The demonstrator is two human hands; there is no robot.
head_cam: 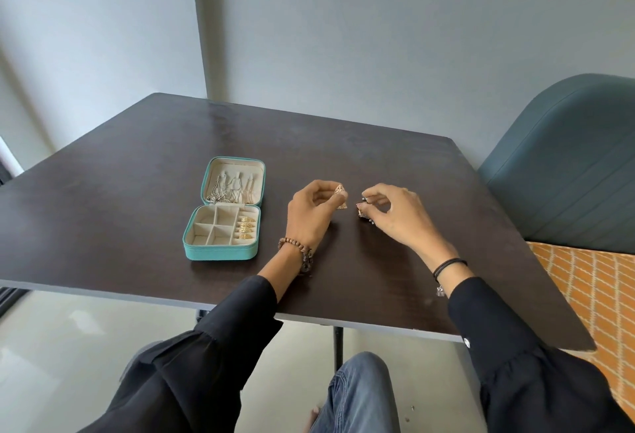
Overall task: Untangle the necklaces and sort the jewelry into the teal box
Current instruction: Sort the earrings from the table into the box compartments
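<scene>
- Earrings (340, 197): one pinched in left grip (311, 212), one in right grip (395, 212).
- Carry both together to an empty box (220, 251) compartment, centre-left; release low.

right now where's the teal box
In the head view the teal box lies open on the dark table, left of the left hand.

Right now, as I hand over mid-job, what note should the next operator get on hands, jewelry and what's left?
Left hand pinches a gold filigree piece.
Right hand pinches a small gold piece beside it.
Teal box lies open on the table, left of both hands: necklaces in its lid, gold rings in the base's right column.
Done: necklaces and rings look stowed.
Left: put both held pieces into a free compartment.
</scene>
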